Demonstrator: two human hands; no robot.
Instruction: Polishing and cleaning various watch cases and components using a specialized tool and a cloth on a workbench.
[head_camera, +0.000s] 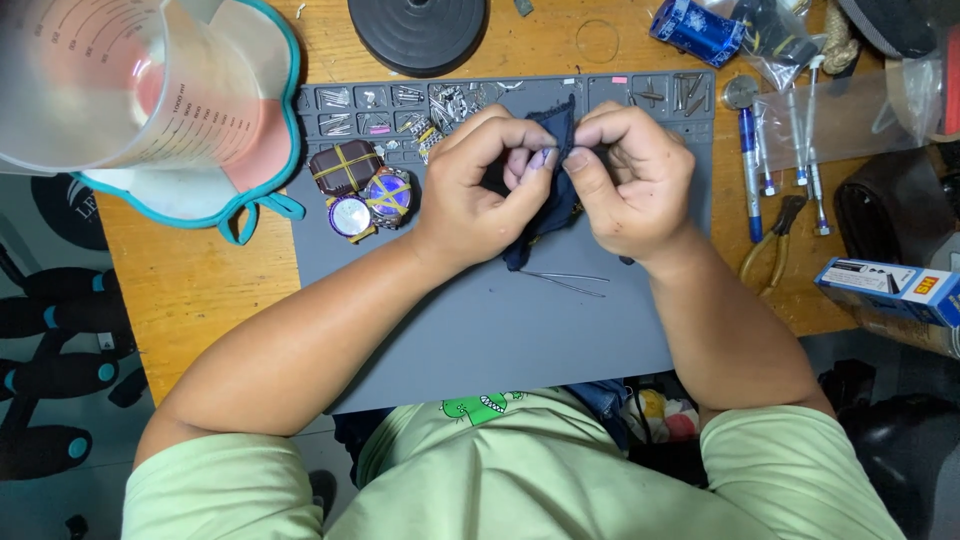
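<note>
Both my hands meet over the middle of a grey work mat (480, 330). My left hand (480, 190) and my right hand (630, 180) pinch a small piece of dark blue cloth (553, 205) between thumbs and fingertips. A small pale purple thing shows at my left fingertips inside the cloth; what it is cannot be told. The cloth hangs down between the hands to the mat. Thin metal tweezers (570, 281) lie on the mat just below the cloth.
Watch cases (360, 185) bound with yellow bands lie left of my hands. Small metal parts (445, 105) fill the mat's top trays. A clear measuring jug (110, 80) stands at far left, a black disc (418, 30) at top. Screwdrivers (750, 170), pliers (772, 240) and a box (885, 288) lie right.
</note>
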